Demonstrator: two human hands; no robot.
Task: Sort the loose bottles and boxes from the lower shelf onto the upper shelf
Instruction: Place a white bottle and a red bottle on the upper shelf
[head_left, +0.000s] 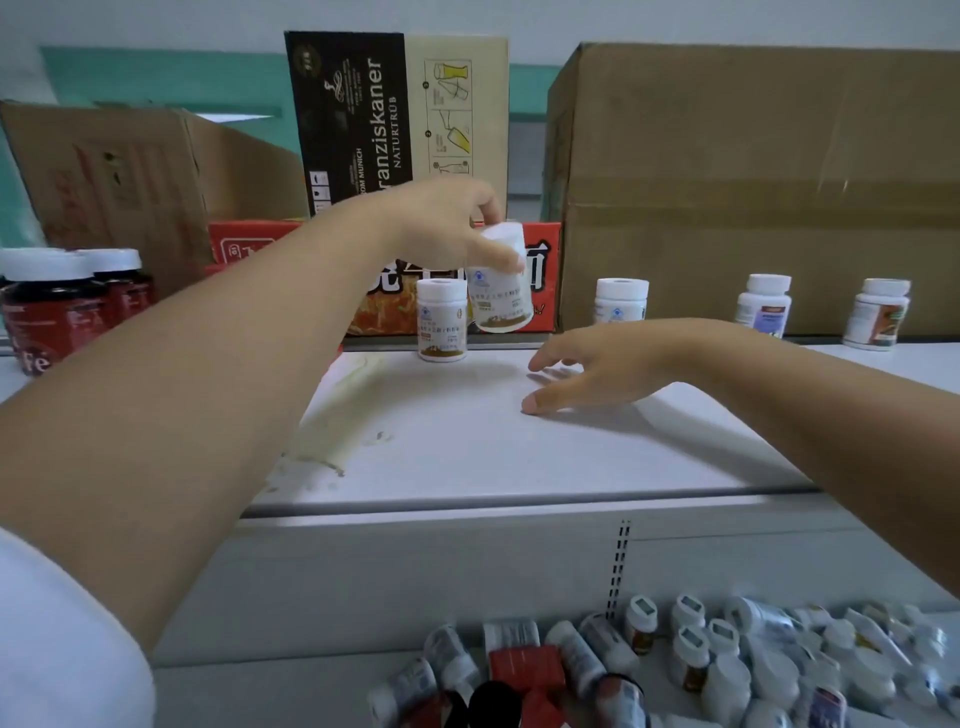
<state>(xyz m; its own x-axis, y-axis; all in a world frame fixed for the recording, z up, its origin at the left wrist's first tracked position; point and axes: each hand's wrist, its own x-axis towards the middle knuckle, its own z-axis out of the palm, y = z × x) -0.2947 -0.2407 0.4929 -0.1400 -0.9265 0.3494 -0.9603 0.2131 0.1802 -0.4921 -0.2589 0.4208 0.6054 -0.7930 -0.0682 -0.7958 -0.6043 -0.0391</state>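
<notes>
My left hand (452, 223) grips a white bottle (498, 296) by its cap and holds it tilted just above the upper shelf (467, 447). Beside it, to the left, a matching white bottle (441, 319) stands upright on the shelf. My right hand (597, 369) hovers low over the shelf with fingers spread, holding nothing. A third white bottle (621, 301) stands behind that hand. On the lower shelf a pile of loose bottles and boxes (675, 665) lies jumbled.
Two dark red bottles (62, 306) stand at the far left. Two more white bottles (763, 304) (878, 312) stand at the right. Cardboard boxes (753, 182), a black beer carton (363, 119) and a red carton (540, 275) line the back of the upper shelf.
</notes>
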